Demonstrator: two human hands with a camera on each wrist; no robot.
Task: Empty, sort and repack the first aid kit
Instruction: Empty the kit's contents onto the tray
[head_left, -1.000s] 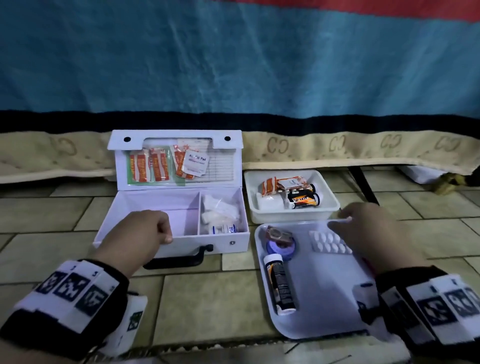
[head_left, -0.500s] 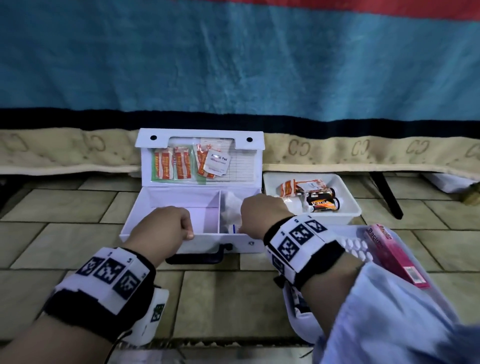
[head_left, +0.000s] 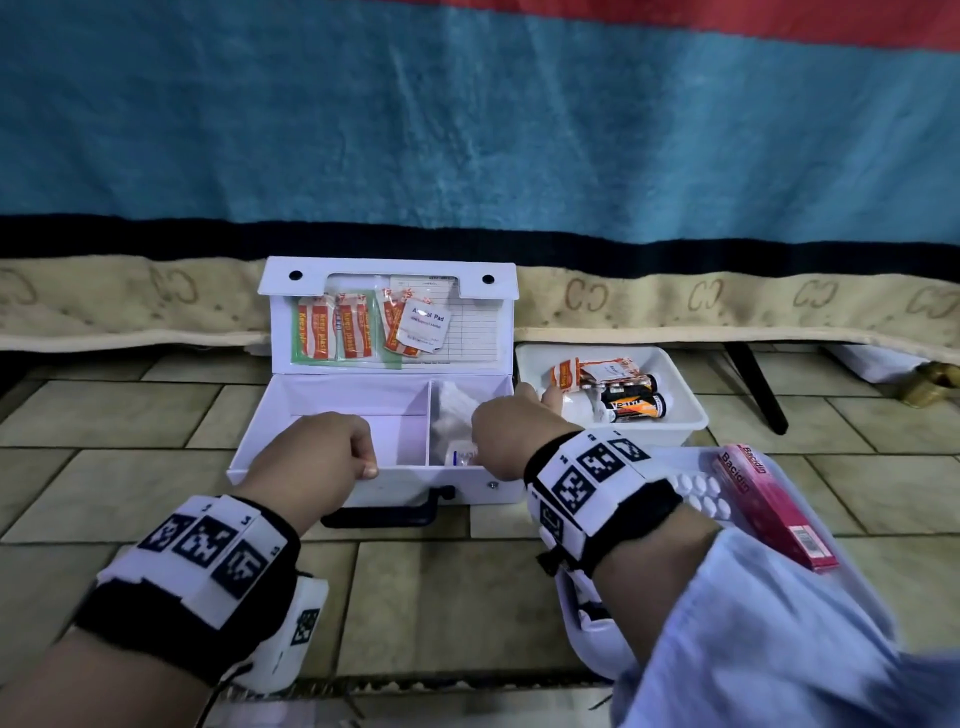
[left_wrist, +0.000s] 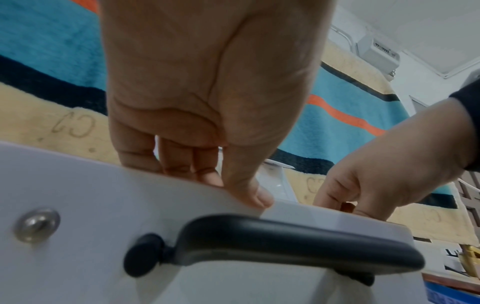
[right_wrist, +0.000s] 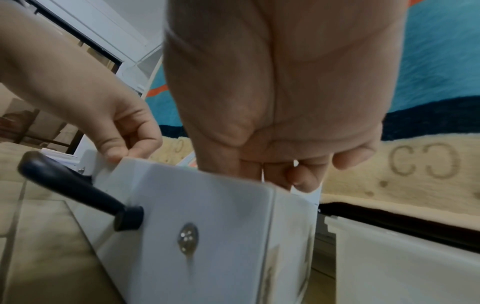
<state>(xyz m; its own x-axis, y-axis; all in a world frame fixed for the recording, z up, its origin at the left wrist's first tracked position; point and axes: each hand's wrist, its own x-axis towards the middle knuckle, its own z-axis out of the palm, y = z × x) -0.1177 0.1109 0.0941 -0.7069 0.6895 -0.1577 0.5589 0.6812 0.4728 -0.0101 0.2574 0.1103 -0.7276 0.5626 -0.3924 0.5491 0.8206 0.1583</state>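
The white first aid kit (head_left: 395, 486) stands open on the tiled floor, its lid upright with plaster strips (head_left: 336, 332) and an alcohol pad (head_left: 423, 323) tucked in. My left hand (head_left: 324, 457) grips the kit's front wall (left_wrist: 78, 205), thumb outside and fingers inside the bare left compartment. My right hand (head_left: 501, 436) dips into the right compartment, beside white gauze (head_left: 456, 408) and a small blue-labelled item (head_left: 462, 457). Its fingertips are hidden behind the wall (right_wrist: 207, 205), so any hold is unclear.
A white bin (head_left: 685, 410) right of the kit holds sachets and small dark bottles (head_left: 631, 406). A white tray (head_left: 587, 639) under my right forearm carries a pill blister (head_left: 698, 491) and a pink Bacidin box (head_left: 769, 506). A blanket-draped edge runs behind.
My right hand left the tray and moved left into the kit's right compartment. The pink box now lies on the tray. My left hand stays on the front wall.
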